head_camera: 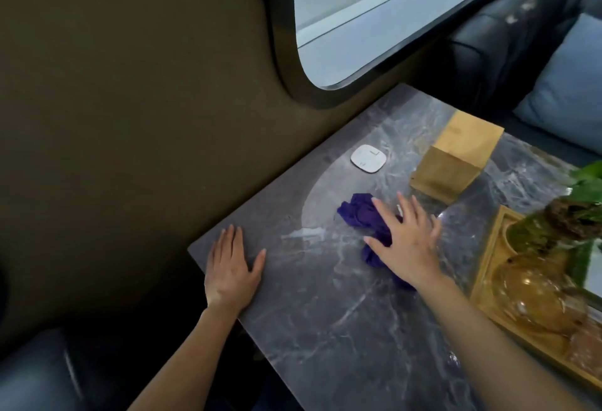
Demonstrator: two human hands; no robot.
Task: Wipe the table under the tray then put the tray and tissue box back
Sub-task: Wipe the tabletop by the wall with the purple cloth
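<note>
Right hand (pixel 407 241) spread flat on purple cloth (pixel 361 215), just left of tray (pixel 488 260). Left hand (pixel 233 269) flat, bracing table (pixel 325 313). Imo keep even pressure w/ overlapping strokes.

Two hands, a left hand (pixel 232 272) and a right hand (pixel 405 241); one purple cloth (pixel 361 215); one wooden tissue box (pixel 456 156); one wooden tray (pixel 492 283); one white square pad (pixel 368 159); one marble worktop (pixel 342 313); one glass vessel (pixel 534 296); one plant (pixel 586 182).

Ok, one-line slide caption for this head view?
Right hand presses a purple cloth on the marble table, left hand flat; tray and tissue box aside.
</note>
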